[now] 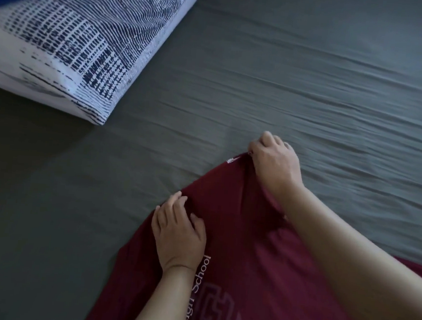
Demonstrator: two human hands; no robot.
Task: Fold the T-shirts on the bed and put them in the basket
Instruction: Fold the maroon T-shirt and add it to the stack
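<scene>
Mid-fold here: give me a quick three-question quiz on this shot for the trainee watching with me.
1. True or false: the basket is in view.
2. Which hand pinches the far edge of the maroon T-shirt? A left, B right.
3. What patterned thing lies on the bed sheet at upper left?

Key:
1. False.
2. B: the right hand pinches it; the left hand grips the near edge.
3. The pillow.
</scene>
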